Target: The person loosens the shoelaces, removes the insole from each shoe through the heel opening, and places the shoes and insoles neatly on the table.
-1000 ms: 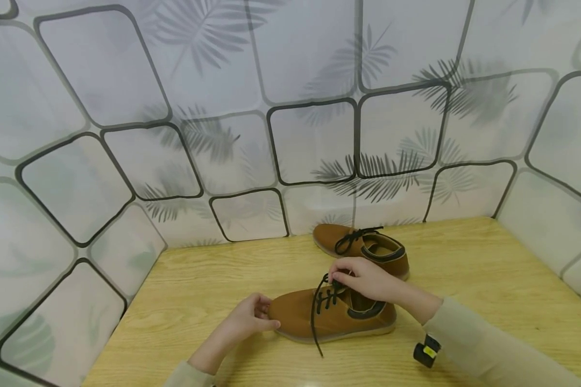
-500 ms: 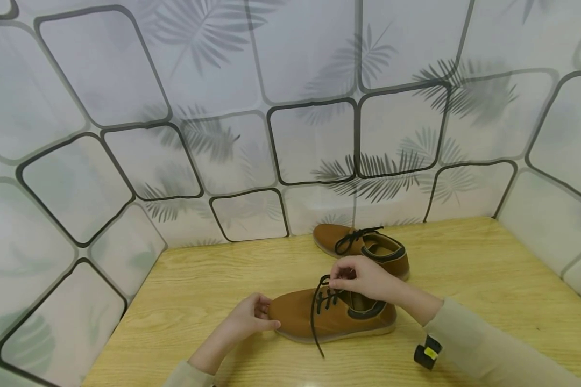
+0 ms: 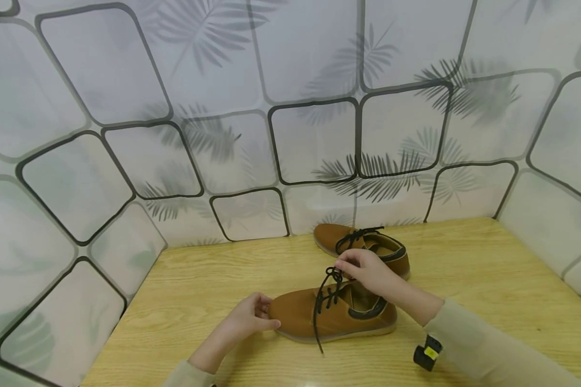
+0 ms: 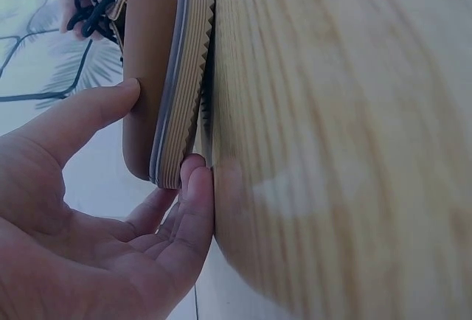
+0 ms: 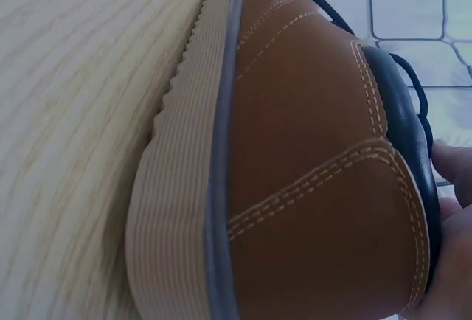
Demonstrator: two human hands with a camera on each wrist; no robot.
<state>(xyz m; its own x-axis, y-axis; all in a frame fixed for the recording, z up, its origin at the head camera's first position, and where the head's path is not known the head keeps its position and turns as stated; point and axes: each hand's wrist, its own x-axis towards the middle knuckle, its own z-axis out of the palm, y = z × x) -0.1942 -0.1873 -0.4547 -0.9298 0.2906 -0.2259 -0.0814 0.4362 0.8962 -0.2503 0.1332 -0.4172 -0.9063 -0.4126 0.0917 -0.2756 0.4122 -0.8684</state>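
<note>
Got near shoe (image 3: pixel 295 314) sole-down on table (image 3: pixel 208 285), toe to the left in head view. Holding its toe in the grip of left hand (image 3: pixel 248 317), with thumb on brown upper (image 4: pixel 151 40) and fingers curled at the front edge of ridged sole (image 4: pixel 184 77). Pinching black lace (image 3: pixel 336 275) in a narrow grip of right hand (image 3: pixel 365 271), just above the shoe opening; looped there, with one end draped down the near side and past the sole. Parked behind: far shoe (image 3: pixel 330 238), toe also left, partly hidden by right hand, fitted with looped far lace (image 3: pixel 355 235). Also visible: leaf-print backdrop (image 3: pixel 314 142) behind table, plus small black device (image 3: pixel 427 353) with yellow patch, beside right sleeve (image 3: pixel 494 333).
</note>
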